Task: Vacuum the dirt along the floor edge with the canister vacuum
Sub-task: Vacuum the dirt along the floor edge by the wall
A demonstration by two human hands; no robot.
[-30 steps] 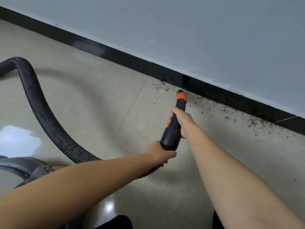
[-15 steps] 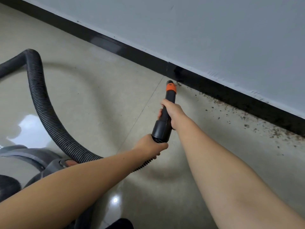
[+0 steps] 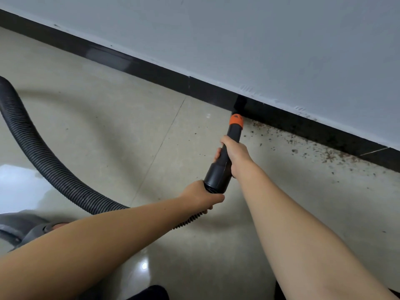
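A black vacuum nozzle (image 3: 218,172) with an orange tip (image 3: 236,120) points at the foot of the black baseboard (image 3: 151,71). My right hand (image 3: 234,151) is wrapped around the nozzle's middle. My left hand (image 3: 200,197) grips the ribbed black hose (image 3: 43,156) just behind the nozzle's wide end. Brown dirt specks (image 3: 324,152) lie scattered along the floor edge to the right of the tip. The hose loops left to the grey canister (image 3: 19,228) at the lower left, partly hidden by my left forearm.
A pale grey wall (image 3: 259,40) rises above the baseboard. The glossy beige tile floor (image 3: 108,126) left of the nozzle shows almost no dirt. A dark shape, cut off by the frame, sits at the bottom edge (image 3: 151,293).
The nozzle tip has moved along the baseboard to the right. The dirt left of the tip seen one second ago is gone.
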